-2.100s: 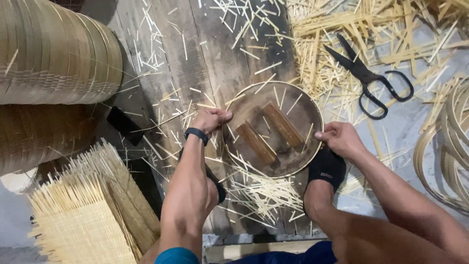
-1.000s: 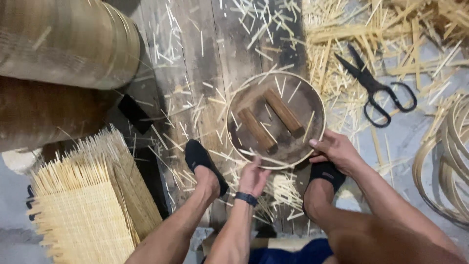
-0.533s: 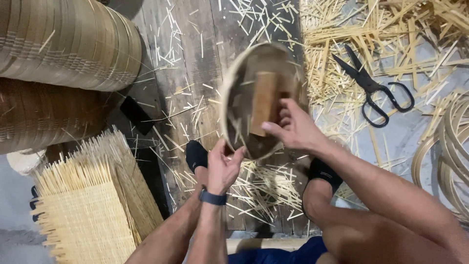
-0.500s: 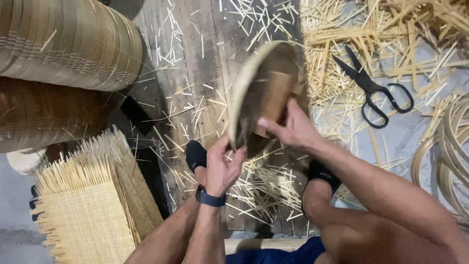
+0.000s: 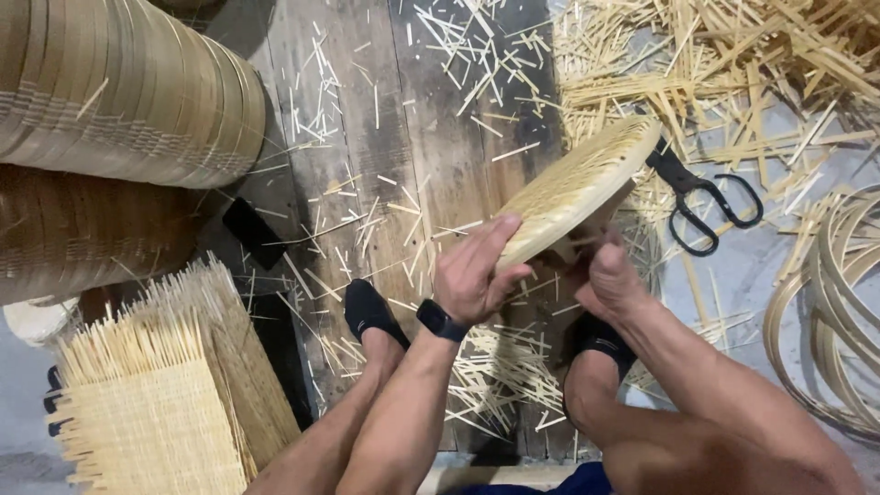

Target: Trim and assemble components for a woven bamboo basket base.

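Far left: stack of round woven bamboo trays (image 5: 119,92) lying on its side, a second darker stack (image 5: 82,238) just below it. Lower left: pile of square woven bamboo mats (image 5: 156,403) with loose splint ends sticking up, white object (image 5: 32,321) partly hidden beside it. Small black rectangular object (image 5: 254,232) lies on the dark wooden planks (image 5: 367,110), which are littered with short bamboo offcuts (image 5: 477,46). Two feet in black socks, left one (image 5: 371,312) near the mats, right one (image 5: 596,335) under the hands. Left hand (image 5: 472,270), black watch (image 5: 440,321) on the wrist, grips the near rim of a round woven bamboo sieve (image 5: 577,188), fingers laid over the woven face. The sieve is lifted off the floor and tilted, woven underside towards the camera, held above the planks in front of the knees. Right hand (image 5: 605,280) grasps it from beneath and behind at the lower edge; fingers mostly hidden. Black scissors (image 5: 701,197) lie on the floor just beyond the sieve's upper rim, partly covered by it. Top right: heap of long bamboo strips (image 5: 733,64). Far right: coiled bamboo hoops (image 5: 834,302) on grey floor.
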